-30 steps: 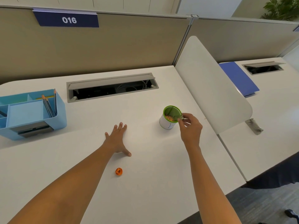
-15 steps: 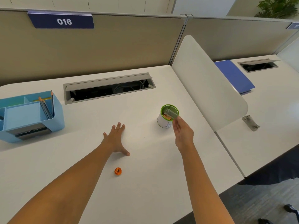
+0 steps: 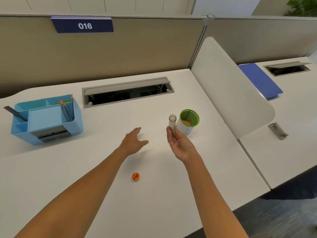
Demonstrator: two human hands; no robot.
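My right hand [image 3: 180,143] is turned palm up and pinches a small clear vial [image 3: 172,121] at its base with the fingertips. The vial stands upright, mouth up, just left of a white cup with a green rim [image 3: 188,121]. Orange shavings lie in the bottom of that cup. My left hand [image 3: 134,141] hovers over the white desk [image 3: 103,194] left of the vial, fingers relaxed and holding nothing. A small orange sharpener piece [image 3: 135,176] lies on the desk nearer to me, between my forearms.
A light blue desk organiser [image 3: 46,120] with pencils stands at the left. A grey cable hatch [image 3: 127,91] lies open at the back. A white curved divider [image 3: 228,88] bounds the right side, with a blue folder [image 3: 260,81] and a metal clip [image 3: 277,131] beyond it.
My right hand has drawn the vial back from the cup's mouth and turned it upright beside the cup, palm now up. My left hand has lifted off the desk and turned on edge.
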